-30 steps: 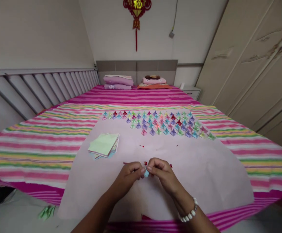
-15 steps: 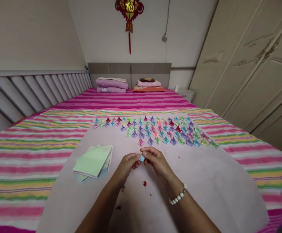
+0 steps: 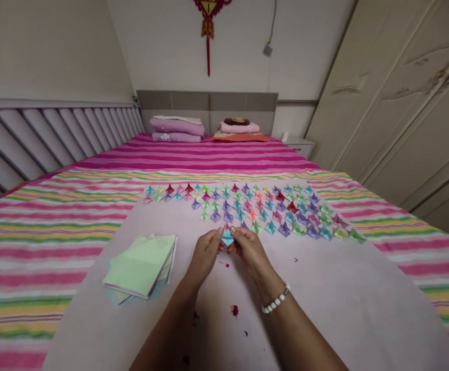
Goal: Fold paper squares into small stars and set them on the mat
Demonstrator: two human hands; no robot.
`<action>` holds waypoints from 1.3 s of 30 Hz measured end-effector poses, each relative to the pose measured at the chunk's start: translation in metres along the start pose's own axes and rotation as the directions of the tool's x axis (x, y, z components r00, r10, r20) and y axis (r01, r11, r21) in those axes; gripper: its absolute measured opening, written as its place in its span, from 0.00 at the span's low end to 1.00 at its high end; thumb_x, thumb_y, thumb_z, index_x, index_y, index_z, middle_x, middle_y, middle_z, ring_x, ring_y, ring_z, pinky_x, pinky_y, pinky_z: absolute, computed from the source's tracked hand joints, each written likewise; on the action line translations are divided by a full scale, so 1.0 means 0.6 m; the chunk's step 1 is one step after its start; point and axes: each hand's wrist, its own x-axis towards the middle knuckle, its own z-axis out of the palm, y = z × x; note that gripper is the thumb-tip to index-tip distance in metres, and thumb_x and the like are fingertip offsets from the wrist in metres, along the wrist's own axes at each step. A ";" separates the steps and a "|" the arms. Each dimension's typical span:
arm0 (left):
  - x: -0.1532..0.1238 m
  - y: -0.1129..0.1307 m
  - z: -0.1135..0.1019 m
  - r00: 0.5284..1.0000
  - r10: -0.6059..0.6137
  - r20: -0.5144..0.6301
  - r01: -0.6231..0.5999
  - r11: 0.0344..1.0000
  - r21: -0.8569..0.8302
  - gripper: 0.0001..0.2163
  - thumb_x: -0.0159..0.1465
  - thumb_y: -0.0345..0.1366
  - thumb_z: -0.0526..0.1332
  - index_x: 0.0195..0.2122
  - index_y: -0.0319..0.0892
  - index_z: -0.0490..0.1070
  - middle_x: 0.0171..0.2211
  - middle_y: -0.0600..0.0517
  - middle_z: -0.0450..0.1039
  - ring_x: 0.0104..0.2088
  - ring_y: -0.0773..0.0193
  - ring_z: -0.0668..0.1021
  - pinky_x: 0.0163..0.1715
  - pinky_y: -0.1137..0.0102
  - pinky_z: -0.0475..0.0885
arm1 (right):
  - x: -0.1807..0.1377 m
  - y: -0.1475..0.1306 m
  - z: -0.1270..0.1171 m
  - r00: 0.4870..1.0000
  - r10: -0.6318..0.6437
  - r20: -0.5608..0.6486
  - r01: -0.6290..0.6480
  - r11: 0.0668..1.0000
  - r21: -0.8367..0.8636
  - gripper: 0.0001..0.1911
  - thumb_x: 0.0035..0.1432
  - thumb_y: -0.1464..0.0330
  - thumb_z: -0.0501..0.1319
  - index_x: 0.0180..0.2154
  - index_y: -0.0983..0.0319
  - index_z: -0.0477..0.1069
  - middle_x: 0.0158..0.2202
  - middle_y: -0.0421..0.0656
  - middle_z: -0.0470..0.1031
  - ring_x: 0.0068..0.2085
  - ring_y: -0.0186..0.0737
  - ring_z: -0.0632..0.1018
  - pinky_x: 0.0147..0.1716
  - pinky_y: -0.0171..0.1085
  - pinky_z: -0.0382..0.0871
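Note:
Both of my hands pinch one small light-blue folded paper piece (image 3: 228, 237) between them over a pale pink sheet (image 3: 325, 288) spread on the bed. My left hand (image 3: 205, 253) grips its left side and my right hand (image 3: 249, 250), with a white bead bracelet at the wrist, grips its right side. The piece sits at the near edge of rows of several small folded paper shapes (image 3: 247, 206) in many colours. A stack of square papers (image 3: 141, 264) with a light-green top sheet lies to the left of my left hand.
The striped pink, green and yellow bedspread (image 3: 34, 232) covers the bed. Folded pillows and bedding (image 3: 178, 128) lie at the headboard. A slatted rail (image 3: 54, 134) runs along the left, a wardrobe (image 3: 402, 103) stands on the right. Small red paper scraps (image 3: 234, 310) dot the sheet.
My hands have carried the blue piece forward, from the near part of the sheet up to the edge of the rows of folded shapes. The view moved forward with them.

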 end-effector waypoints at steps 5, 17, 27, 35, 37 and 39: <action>0.004 -0.023 0.001 0.999 -0.034 -0.009 0.034 0.998 -0.052 0.19 0.61 0.49 0.55 0.19 0.41 0.63 0.17 0.56 0.63 0.21 0.68 0.66 0.24 0.72 0.62 | 0.005 0.036 -0.002 0.994 -0.109 0.017 0.109 0.994 -0.017 0.14 0.46 0.59 0.68 0.33 0.61 0.75 0.22 0.38 0.74 0.23 0.35 0.73 0.27 0.35 0.67; 0.014 -0.080 -0.014 0.942 -0.086 -0.323 0.059 0.994 -0.092 0.15 0.62 0.45 0.55 0.23 0.40 0.68 0.22 0.54 0.68 0.24 0.68 0.69 0.27 0.73 0.64 | -0.014 0.029 -0.032 0.983 0.051 0.177 0.021 0.924 -0.383 0.13 0.46 0.60 0.68 0.25 0.62 0.70 0.19 0.34 0.67 0.20 0.29 0.64 0.21 0.31 0.56; 0.019 -0.093 -0.012 0.935 -0.140 -0.326 0.085 0.981 -0.176 0.15 0.60 0.45 0.57 0.21 0.40 0.68 0.21 0.54 0.68 0.23 0.69 0.68 0.26 0.73 0.64 | -0.073 0.048 0.014 0.779 0.276 0.563 0.543 0.150 -0.826 0.13 0.48 0.71 0.64 0.38 0.63 0.70 0.40 0.45 0.72 0.32 0.38 0.72 0.30 0.35 0.62; 0.018 -0.089 -0.010 0.940 -0.118 -0.321 0.069 0.985 -0.158 0.15 0.60 0.45 0.57 0.22 0.40 0.68 0.21 0.54 0.68 0.23 0.68 0.68 0.26 0.73 0.64 | -0.039 0.051 -0.012 0.894 0.112 0.434 0.197 0.771 -0.606 0.04 0.48 0.76 0.61 0.26 0.62 0.70 0.23 0.36 0.69 0.24 0.31 0.68 0.24 0.30 0.61; 0.017 -0.090 -0.011 0.941 -0.111 -0.321 0.059 0.984 -0.168 0.15 0.61 0.45 0.57 0.23 0.40 0.69 0.22 0.53 0.69 0.24 0.68 0.69 0.27 0.72 0.65 | -0.026 0.050 -0.020 0.972 0.043 0.232 0.063 0.900 -0.432 0.04 0.47 0.69 0.65 0.28 0.61 0.71 0.21 0.35 0.69 0.22 0.31 0.69 0.23 0.31 0.62; 0.015 -0.091 -0.011 0.949 -0.104 -0.296 0.047 0.980 -0.194 0.16 0.61 0.46 0.56 0.24 0.40 0.70 0.23 0.53 0.70 0.25 0.67 0.70 0.29 0.72 0.65 | -0.015 0.048 -0.027 0.998 0.000 0.069 0.019 0.963 -0.268 0.10 0.45 0.65 0.68 0.30 0.61 0.71 0.19 0.35 0.70 0.21 0.33 0.71 0.24 0.33 0.65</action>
